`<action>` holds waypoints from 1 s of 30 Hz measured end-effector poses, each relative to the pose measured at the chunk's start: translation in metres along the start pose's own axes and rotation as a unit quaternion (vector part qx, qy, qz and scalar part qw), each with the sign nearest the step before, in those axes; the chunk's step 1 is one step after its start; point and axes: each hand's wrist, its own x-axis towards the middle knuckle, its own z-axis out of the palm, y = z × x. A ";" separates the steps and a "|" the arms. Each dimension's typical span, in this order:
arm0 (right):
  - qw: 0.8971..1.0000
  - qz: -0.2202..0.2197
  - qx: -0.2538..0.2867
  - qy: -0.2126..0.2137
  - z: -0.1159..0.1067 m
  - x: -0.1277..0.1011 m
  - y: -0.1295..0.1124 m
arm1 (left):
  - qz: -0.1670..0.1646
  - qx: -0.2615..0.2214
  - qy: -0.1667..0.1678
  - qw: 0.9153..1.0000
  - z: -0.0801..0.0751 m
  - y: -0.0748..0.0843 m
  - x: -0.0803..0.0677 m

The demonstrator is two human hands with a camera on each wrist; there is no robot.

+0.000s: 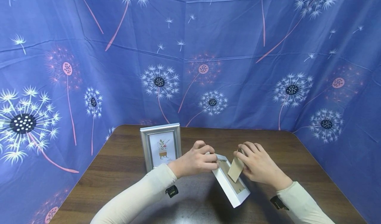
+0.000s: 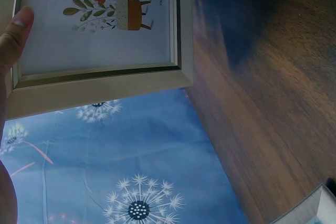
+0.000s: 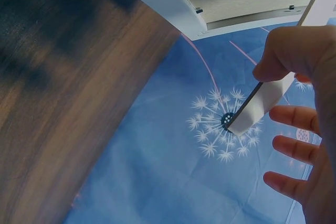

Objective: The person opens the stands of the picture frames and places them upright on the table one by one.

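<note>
My left hand (image 1: 194,159) grips a picture frame (image 1: 225,185) by its upper edge, tilted above the table with its beige back towards me. In the left wrist view, the thumb (image 2: 17,32) presses on the front border of this frame (image 2: 100,92), beside a print of a potted plant. My right hand (image 1: 261,166) pinches the flat easel stand (image 1: 236,169) at the frame's back between thumb and fingers. In the right wrist view, the stand (image 3: 257,109) angles out from the back, and the other fingers (image 3: 296,150) are spread apart.
A second, silver picture frame (image 1: 145,148) stands upright on the left of the wooden table (image 1: 119,171), with a similar plant print. Behind the table hangs a blue dandelion cloth (image 1: 238,68). Dark wrist devices (image 1: 172,191) sit at both cuffs.
</note>
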 end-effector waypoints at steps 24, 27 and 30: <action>1.000 0.020 -0.001 0.005 0.000 -0.004 0.005 | -0.005 -0.012 0.006 1.000 -0.001 0.001 -0.001; 1.000 0.028 -0.001 0.009 0.001 -0.006 0.007 | -0.005 -0.013 0.008 1.000 -0.002 0.000 -0.001; 0.999 0.038 -0.002 0.011 0.002 -0.008 0.010 | -0.007 -0.011 0.010 1.000 -0.002 -0.002 -0.002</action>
